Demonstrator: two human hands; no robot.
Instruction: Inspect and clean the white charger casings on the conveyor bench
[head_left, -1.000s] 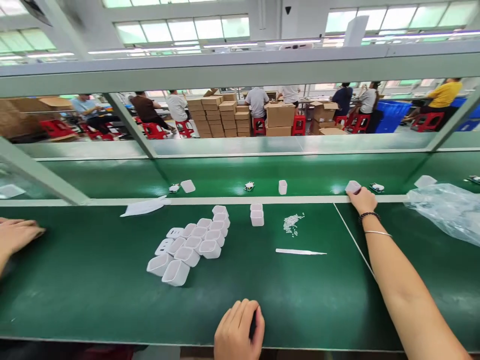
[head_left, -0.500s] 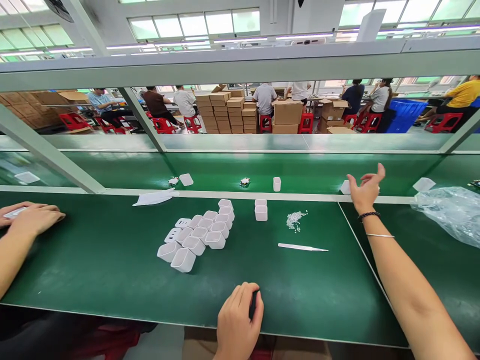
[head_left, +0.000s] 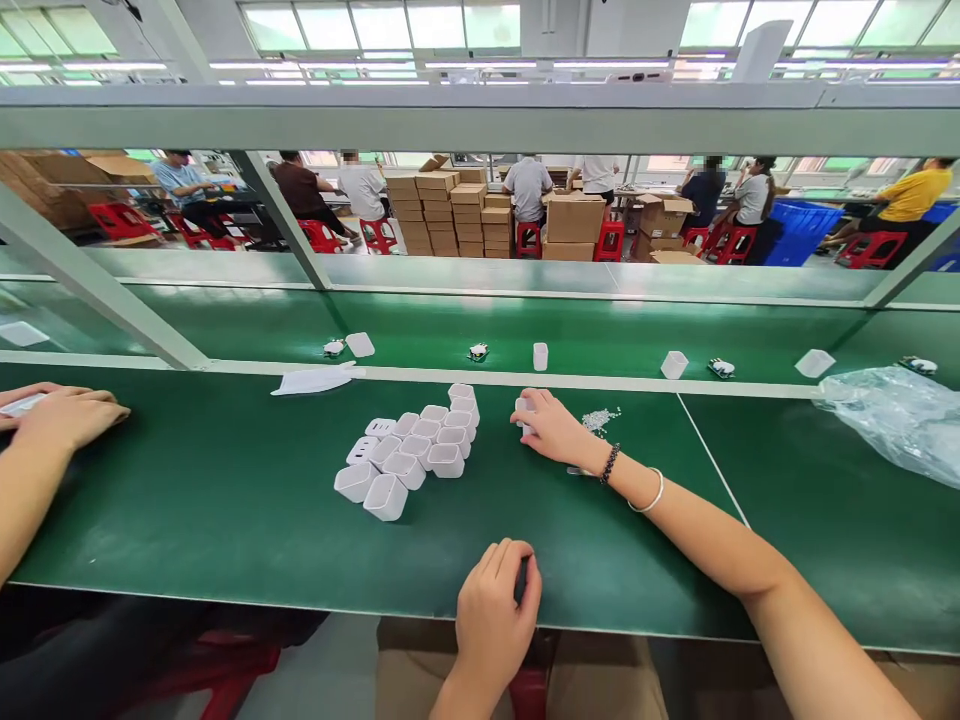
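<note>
My right hand (head_left: 555, 424) reaches across the bench, its fingers closed around a white plastic housing (head_left: 524, 406), which they mostly cover. My left hand (head_left: 496, 598) rests at the bench's front edge, fingers curled towards the thumb, with nothing visible between them. Left of my right hand stands a slanted cluster of open white plastic housings (head_left: 415, 450), with two slotted white covers (head_left: 362, 450) along its left side. A pile of small white pieces (head_left: 600, 420) lies just behind my right wrist. Under that wrist, tweezers (head_left: 579, 471) are mostly hidden.
Beyond the pale divider, the green conveyor belt (head_left: 420, 325) carries white housings and small circuit boards (head_left: 478, 352). A clear plastic bag (head_left: 892, 420) lies at right, a white sheet (head_left: 315, 378) at back left. A co-worker's hands (head_left: 71, 420) hold a white part at far left.
My right hand has come back from the belt edge, moving left and nearer, and closed on a housing. My left hand stays curled. Boards and housings on the belt have shifted left.
</note>
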